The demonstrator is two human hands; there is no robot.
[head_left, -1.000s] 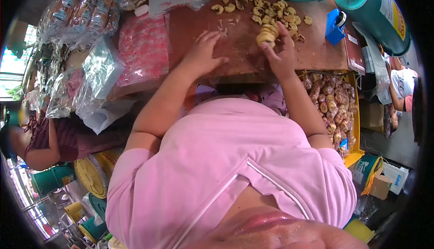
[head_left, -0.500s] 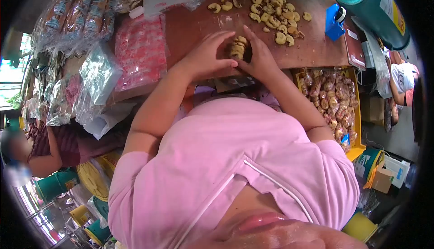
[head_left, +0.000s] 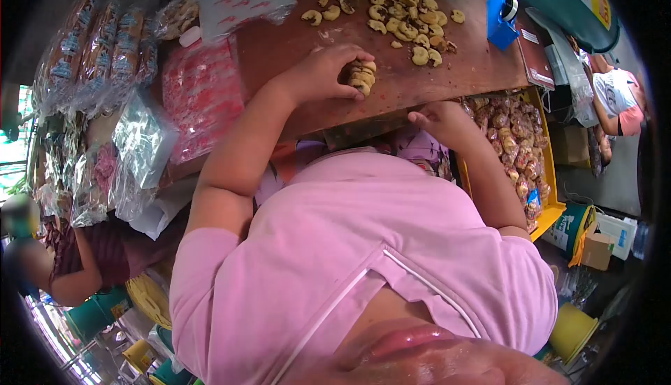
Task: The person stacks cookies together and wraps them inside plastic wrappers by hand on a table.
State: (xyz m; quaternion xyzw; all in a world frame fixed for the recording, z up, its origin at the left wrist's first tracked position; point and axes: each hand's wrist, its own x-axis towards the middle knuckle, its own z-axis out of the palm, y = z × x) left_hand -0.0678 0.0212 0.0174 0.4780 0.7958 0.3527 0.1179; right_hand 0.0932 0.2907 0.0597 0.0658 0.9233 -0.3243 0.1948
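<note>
Reddish-brown worktop (head_left: 482,67) fills the frame's upper centre. At its near edge the right hand (head_left: 449,125) curls, contents unclear; the left hand (head_left: 316,74) clasps a short stack of round golden biscuits (head_left: 363,77), seemingly steadying it, which calls for light pressure. Beyond lie loose curved yellowish pieces (head_left: 420,56).

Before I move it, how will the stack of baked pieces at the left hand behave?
The stack may slide apart: separate rounded pieces, braced by the left hand alone. Probably light: only a few pieces. Likely crumbly, given the baked look.
</note>
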